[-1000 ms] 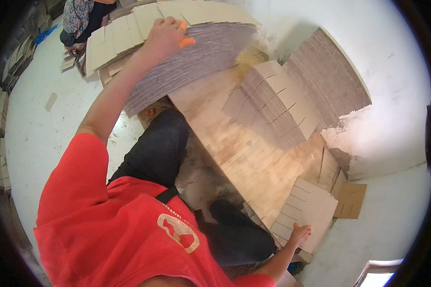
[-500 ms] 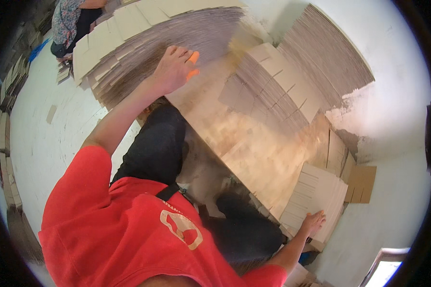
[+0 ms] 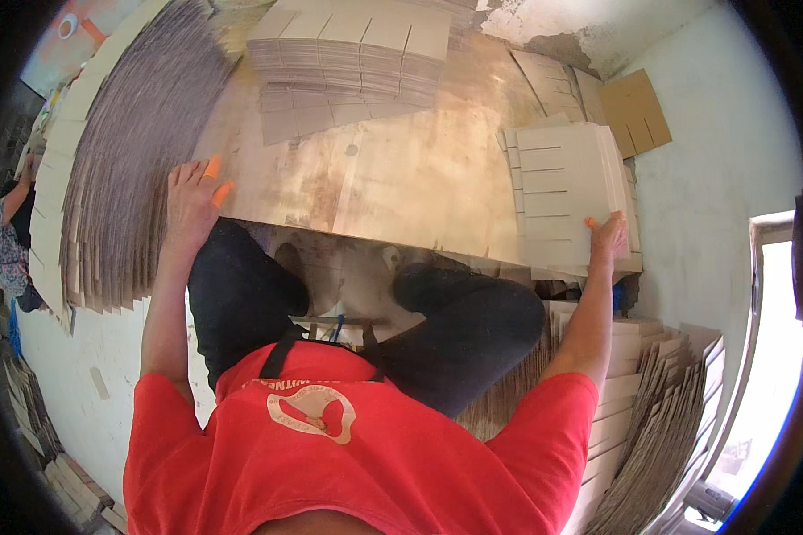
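Tall leaning stack of grey-brown cardboard sheets (image 3: 138, 160) just left of the left hand (image 3: 189, 207); its fingers, two orange-capped, spread loosely, no sheet seen in them. Up and right of those: block of slotted beige cardboard sheets (image 3: 343, 58) on the pale wooden table (image 3: 401, 169). Further right, the pile in hand: flat pale-beige slotted cardboard sheets (image 3: 555, 192), under and left of the right hand (image 3: 607, 235). Right fingers parted from thumb at the near right corner; pinching or just resting, can't tell. I'd grip by the plain right edge, left hand squaring the slotted side, don't bend the tabs. Top sheet looks flat, slots straight, lower ones a bit fanned.
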### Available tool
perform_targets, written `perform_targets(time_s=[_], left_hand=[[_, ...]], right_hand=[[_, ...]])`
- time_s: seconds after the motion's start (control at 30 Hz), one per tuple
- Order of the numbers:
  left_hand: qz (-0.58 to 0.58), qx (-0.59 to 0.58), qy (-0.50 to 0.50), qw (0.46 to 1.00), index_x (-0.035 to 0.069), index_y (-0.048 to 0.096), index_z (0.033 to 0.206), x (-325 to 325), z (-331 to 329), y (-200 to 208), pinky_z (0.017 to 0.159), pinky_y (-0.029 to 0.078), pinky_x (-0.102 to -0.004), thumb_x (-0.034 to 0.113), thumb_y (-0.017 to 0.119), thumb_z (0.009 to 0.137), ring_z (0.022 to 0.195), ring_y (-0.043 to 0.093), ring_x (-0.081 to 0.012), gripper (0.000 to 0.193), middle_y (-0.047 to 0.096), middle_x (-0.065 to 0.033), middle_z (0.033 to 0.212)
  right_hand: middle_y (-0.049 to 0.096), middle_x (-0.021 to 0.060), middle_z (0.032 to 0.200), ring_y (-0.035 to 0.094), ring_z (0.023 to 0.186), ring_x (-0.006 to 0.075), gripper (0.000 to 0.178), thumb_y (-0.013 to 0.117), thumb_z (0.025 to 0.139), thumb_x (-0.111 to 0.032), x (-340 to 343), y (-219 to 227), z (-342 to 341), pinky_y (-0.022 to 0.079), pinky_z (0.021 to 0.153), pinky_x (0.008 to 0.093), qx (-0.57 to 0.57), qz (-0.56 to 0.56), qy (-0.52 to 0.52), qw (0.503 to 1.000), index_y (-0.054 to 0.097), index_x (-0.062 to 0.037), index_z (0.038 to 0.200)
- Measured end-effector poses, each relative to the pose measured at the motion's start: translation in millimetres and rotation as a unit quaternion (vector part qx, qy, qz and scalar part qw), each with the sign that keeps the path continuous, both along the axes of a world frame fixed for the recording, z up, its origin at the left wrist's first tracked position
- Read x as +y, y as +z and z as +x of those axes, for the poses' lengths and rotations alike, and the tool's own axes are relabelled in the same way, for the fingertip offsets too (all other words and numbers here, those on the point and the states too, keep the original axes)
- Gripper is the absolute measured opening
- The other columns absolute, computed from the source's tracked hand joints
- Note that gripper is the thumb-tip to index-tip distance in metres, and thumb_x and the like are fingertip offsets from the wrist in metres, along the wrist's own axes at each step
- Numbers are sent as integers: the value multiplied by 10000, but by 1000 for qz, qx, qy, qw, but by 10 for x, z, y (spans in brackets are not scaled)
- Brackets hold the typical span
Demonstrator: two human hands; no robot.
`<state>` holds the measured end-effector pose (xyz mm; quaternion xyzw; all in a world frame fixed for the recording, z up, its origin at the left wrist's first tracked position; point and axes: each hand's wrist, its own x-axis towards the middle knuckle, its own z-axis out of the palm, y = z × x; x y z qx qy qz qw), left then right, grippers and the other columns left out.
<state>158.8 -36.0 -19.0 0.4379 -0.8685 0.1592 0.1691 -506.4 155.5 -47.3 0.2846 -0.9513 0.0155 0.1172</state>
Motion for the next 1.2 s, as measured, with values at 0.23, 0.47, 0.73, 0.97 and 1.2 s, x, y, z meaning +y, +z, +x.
perform_targets(time_s=[0.23, 0.47, 0.73, 0.97, 1.2], left_hand=[[42, 61, -50, 996, -46, 630, 1024, -35, -273, -129, 903, 398, -415, 187, 704, 755, 1002, 563, -295, 364, 641, -154, 1054], [87, 113, -99, 985, -30, 628, 1024, -158, -651, -199, 890, 412, -407, 189, 699, 764, 990, 567, -296, 347, 652, -147, 1023], [60, 218, -150, 962, 19, 541, 1224, -817, -1236, -71, 918, 414, -383, 176, 691, 797, 1084, 528, -309, 479, 598, -149, 1164], [9, 99, -113, 989, 72, 436, 1352, -1665, -2065, 61, 1051, 342, -401, 323, 593, 877, 1277, 385, -291, 560, 431, -102, 1390], [61, -22, -56, 996, 104, 255, 1453, -2150, -2557, -134, 1126, 246, -412, 341, 511, 933, 1373, 269, -309, 626, 348, -130, 1461]], right_hand=[[605, 191, 707, 479, 664, 337, 475, 792, 663, -387, -86, 314, -155, 425, 653, 444, -99, -105, 87, 986, 622, 47, 756], [622, 76, 697, 514, 660, 192, 360, 712, 792, -314, 110, 384, -332, 432, 644, 379, -161, -367, 96, 911, 682, 38, 859], [603, 77, 701, 560, 590, 144, 109, 672, 801, -80, -278, 1350, 1238, 460, 460, 260, -193, -644, 152, 725, 622, 1, 746], [573, 123, 711, 546, 500, 152, 150, 550, 722, 87, -826, 1009, 1737, 458, 390, 275, -380, -702, 231, 557, 487, -17, 634], [517, -18, 522, 400, 451, 69, 217, 786, 718, -87, -1179, 862, 2314, 309, 386, 246, -447, -424, 214, 758, 607, -25, 612]])
